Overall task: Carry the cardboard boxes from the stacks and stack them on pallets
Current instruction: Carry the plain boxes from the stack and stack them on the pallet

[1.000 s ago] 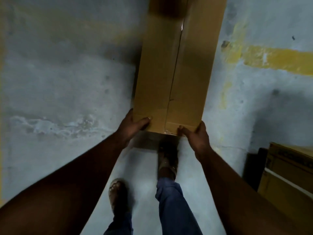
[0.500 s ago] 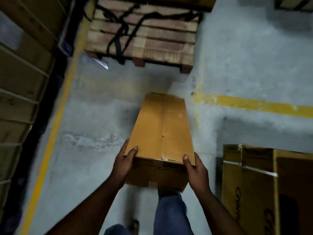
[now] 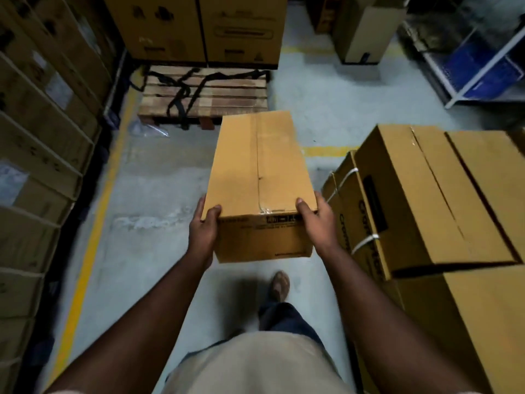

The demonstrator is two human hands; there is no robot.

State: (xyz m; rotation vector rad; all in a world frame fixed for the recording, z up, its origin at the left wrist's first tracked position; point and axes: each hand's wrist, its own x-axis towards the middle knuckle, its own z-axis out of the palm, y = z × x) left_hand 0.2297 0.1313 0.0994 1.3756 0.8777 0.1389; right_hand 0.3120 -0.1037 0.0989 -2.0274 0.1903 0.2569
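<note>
From the head camera, a person holds a long brown box (image 3: 260, 177) out in front, up off the floor (image 3: 159, 194). The box points away from the person, toward a wood pallet (image 3: 224, 95).

The left hand (image 3: 203, 231) grips the near left corner of the box. Its thumb lies on the top of the box, and the other fingers curl round the side and under, where they are hidden. The right hand (image 3: 318, 226) grips the near right corner the same way, thumb on top, the rest wrapped round the side. Both hands are closed on the box, one on each side of its near end.

The pallet sits on the floor just past the far end of the box. Black straps (image 3: 184, 92) lie across its bare boards. Two big boxes (image 3: 199, 27) stand on the back part of the pallet.

On the right, close to the right arm, is a stack (image 3: 437, 200) of big boxes tied with white string. On the left is a tall wall of boxes (image 3: 37, 132). A yellow line (image 3: 93, 231) runs along the floor beside that wall. One foot (image 3: 280, 284) shows below the box.
</note>
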